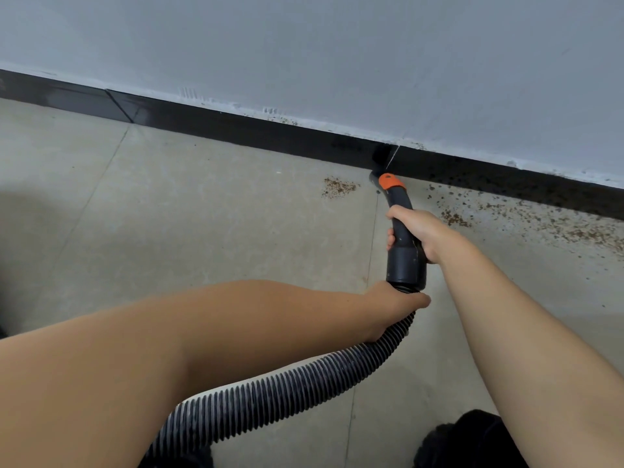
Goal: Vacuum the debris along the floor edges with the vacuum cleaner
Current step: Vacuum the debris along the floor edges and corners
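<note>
In the centre right of the frame we see the right hand (417,231) with its grip clamped around the curved black handle tube (403,228) of the vacuum cleaner. The tube runs upward in the frame to an orange collar (389,181), and the nozzle tip (375,179) beyond it sits at the foot of the black skirting board (270,133), where floor and wall meet. Whether the tip touches the floor we cannot tell.

Just below the wide black cuff (407,265) of the tube, the left hand (393,304) has its grip closed around the ribbed hose (287,386). From there the hose curves down toward the lower left of the frame, under the left forearm.

The brown debris (337,188) lies on the grey floor (169,204) in a small patch just left of the nozzle. A larger scatter of crumbs (553,224) spreads at the right of the frame, along the skirting board. Some specks also sit on the top edge of the skirting board, against the pale wall (337,45).

In the lower right corner there is a dark object (472,440) that we cannot identify.
</note>
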`<move>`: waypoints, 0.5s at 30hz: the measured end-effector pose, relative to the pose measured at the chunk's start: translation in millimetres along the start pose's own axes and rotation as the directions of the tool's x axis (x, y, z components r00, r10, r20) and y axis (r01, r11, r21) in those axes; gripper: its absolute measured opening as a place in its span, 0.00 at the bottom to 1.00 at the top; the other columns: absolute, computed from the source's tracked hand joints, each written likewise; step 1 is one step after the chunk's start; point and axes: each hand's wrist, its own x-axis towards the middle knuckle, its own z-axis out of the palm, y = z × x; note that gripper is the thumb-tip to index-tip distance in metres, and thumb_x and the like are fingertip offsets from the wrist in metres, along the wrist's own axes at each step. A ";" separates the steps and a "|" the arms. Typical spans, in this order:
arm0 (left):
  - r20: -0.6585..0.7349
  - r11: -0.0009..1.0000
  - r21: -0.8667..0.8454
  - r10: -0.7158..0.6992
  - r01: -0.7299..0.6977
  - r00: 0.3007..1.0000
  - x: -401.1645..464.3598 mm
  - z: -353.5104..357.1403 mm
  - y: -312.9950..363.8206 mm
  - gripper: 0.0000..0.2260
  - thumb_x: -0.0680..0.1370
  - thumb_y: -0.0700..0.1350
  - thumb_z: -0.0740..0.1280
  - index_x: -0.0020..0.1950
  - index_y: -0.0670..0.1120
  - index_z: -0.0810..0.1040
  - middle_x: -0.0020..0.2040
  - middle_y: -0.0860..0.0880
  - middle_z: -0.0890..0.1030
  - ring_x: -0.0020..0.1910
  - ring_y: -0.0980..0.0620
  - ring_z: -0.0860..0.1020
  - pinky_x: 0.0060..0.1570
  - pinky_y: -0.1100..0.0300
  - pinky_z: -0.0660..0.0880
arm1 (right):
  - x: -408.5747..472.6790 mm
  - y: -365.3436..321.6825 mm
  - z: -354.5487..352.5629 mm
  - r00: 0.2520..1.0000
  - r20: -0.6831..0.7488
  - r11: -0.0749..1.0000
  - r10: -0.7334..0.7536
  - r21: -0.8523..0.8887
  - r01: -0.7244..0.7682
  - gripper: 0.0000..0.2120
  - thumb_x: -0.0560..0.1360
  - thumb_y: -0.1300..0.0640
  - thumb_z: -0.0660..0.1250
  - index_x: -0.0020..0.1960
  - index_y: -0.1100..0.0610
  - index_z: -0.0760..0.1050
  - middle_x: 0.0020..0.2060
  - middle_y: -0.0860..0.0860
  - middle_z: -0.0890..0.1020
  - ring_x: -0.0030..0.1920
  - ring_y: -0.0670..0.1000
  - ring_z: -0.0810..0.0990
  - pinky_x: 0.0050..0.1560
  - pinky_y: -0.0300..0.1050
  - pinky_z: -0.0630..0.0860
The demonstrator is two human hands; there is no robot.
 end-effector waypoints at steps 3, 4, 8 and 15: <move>0.044 0.999 0.034 -0.018 0.017 0.999 -5.1 14.4 -5.8 0.08 0.75 0.43 0.69 0.44 0.45 0.70 0.35 0.47 0.72 0.29 0.51 0.72 0.30 0.62 0.73 | -11.2 11.9 -18.6 0.999 -0.033 0.999 0.040 0.022 -0.039 0.08 0.72 0.59 0.67 0.48 0.59 0.70 0.26 0.54 0.77 0.24 0.52 0.75 0.31 0.45 0.78; 0.050 0.999 0.033 -0.024 0.022 0.998 -6.9 17.2 -9.5 0.08 0.75 0.43 0.69 0.44 0.45 0.70 0.35 0.47 0.72 0.30 0.51 0.72 0.31 0.61 0.73 | -14.3 15.4 -19.8 0.998 -0.031 0.999 0.046 0.015 -0.046 0.08 0.72 0.59 0.67 0.48 0.59 0.70 0.26 0.54 0.77 0.24 0.52 0.75 0.31 0.45 0.78; 0.021 0.999 0.033 -0.018 0.017 1.000 -15.2 19.2 -21.3 0.08 0.76 0.44 0.68 0.42 0.44 0.70 0.34 0.46 0.72 0.30 0.50 0.72 0.32 0.59 0.73 | -21.1 20.7 -7.1 0.999 0.014 0.998 0.049 -0.029 -0.049 0.07 0.73 0.59 0.66 0.48 0.60 0.69 0.26 0.54 0.76 0.23 0.52 0.75 0.30 0.45 0.78; -0.148 0.994 0.092 0.072 -0.059 0.986 -22.2 -8.0 -23.0 0.13 0.78 0.47 0.68 0.39 0.45 0.68 0.35 0.46 0.74 0.30 0.50 0.74 0.31 0.61 0.73 | -16.8 9.8 38.3 0.995 0.093 0.996 0.023 -0.087 -0.015 0.09 0.73 0.59 0.66 0.50 0.60 0.69 0.26 0.55 0.76 0.23 0.52 0.74 0.30 0.45 0.77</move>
